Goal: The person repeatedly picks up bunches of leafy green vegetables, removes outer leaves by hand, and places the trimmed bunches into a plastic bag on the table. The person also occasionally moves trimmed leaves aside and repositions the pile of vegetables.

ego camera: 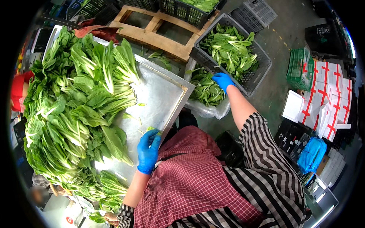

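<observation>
My left hand [148, 152], in a blue glove, is at the near edge of a metal-topped table [154, 82]. Its fingers are curled beside a small piece of green leaf [153, 129]; whether they pinch it is unclear. A large heap of long leafy greens with pale stalks [82, 111] covers much of the tabletop. To the right, my gloved right hand [223, 81] reaches over loose leaves [206, 88] in a container lined with clear plastic [219, 109]. Its fingertips are near the rim of a grey plastic crate [258, 82] of greens [231, 51]; its grip cannot be made out.
A wooden pallet [159, 35] lies beyond the table, bearing a black crate of greens [182, 12]. White boxes with red tape [328, 94] and a green basket [298, 68] stand at right. Another person's hand [111, 218] touches greens at the bottom.
</observation>
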The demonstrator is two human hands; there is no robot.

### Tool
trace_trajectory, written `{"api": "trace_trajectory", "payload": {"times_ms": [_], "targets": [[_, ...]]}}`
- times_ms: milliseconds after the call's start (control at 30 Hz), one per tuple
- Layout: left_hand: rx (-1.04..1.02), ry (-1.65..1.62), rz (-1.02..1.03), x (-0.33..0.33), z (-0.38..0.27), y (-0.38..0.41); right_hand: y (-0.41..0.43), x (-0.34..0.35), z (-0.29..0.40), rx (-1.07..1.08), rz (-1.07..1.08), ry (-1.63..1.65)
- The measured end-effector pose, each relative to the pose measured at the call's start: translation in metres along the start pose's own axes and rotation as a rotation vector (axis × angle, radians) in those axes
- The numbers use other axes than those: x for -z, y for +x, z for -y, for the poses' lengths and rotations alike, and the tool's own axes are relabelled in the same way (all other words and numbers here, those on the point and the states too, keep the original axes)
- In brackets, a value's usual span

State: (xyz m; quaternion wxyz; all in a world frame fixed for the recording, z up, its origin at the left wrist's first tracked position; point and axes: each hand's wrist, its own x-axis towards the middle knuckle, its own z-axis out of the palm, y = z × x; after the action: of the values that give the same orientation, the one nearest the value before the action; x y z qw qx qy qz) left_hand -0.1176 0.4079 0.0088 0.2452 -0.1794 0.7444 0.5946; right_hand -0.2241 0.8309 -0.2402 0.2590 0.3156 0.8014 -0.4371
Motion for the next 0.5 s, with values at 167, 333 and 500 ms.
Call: {"api": "trace_trajectory", "payload": {"times_ms": [167,333,500], "targets": [[0.149,-0.095,-0.075,0.014,0.028,-0.018,0.035,-0.016,0.008,-0.058,-0.053,0.316],[0.163,-0.103,-0.053,0.022,0.042,-0.023,0.053,0.003,-0.001,-0.09,-0.089,0.422],[-0.288,0.517,-0.122,0.017,0.037,-0.014,0.018,0.037,0.048,0.24,-0.708,0.601]]}}
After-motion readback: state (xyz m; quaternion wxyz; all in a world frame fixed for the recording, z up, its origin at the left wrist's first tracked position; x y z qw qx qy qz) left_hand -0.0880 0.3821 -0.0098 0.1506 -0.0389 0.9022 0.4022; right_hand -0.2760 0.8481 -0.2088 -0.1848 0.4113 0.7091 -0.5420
